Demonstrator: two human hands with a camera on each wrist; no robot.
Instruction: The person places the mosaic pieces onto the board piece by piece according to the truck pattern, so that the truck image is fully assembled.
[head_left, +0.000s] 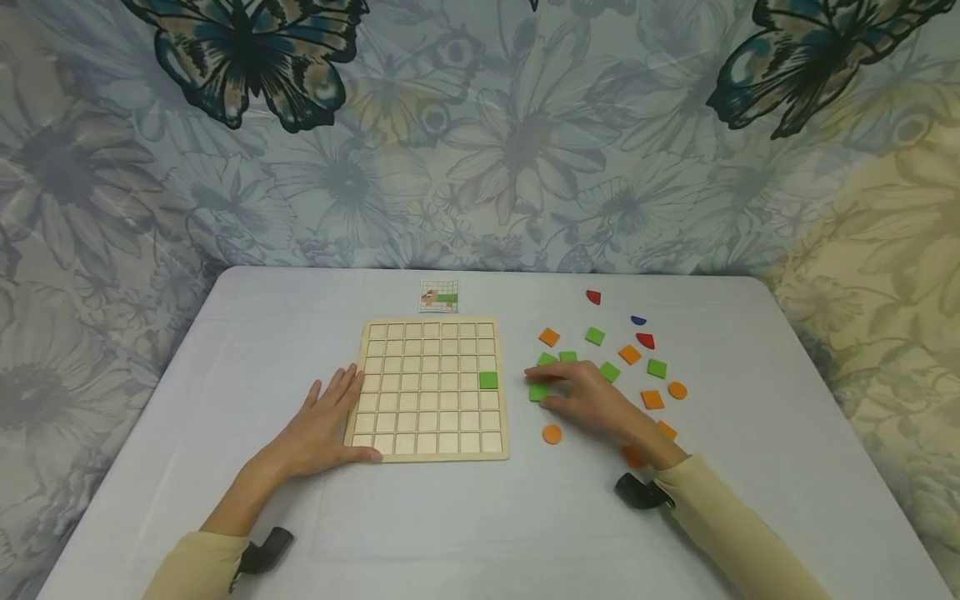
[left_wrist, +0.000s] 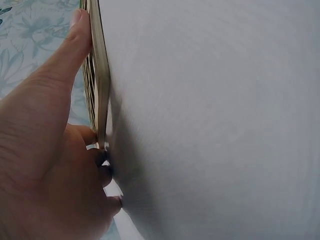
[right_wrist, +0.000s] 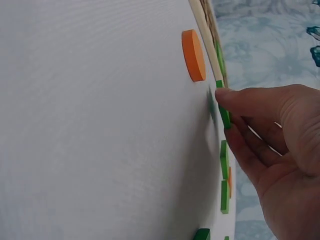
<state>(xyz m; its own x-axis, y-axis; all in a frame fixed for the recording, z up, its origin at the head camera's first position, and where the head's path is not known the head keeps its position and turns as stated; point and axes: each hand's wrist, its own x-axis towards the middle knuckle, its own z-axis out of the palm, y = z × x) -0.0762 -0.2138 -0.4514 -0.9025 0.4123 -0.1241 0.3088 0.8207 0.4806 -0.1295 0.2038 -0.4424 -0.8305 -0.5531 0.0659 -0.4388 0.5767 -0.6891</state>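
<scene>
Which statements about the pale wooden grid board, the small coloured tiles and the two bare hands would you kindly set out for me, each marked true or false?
1. The bare left hand rests against the pale wooden grid board. True.
2. The board holds one round orange tile. False: it holds a single green square tile.
3. The bare right hand pinches a loose green square tile. True.
4. The small printed picture card lies on the board's near side. False: it lies beyond the far edge.
5. In the head view, a small blue rounded piece lies to the right of the board. True.
</scene>
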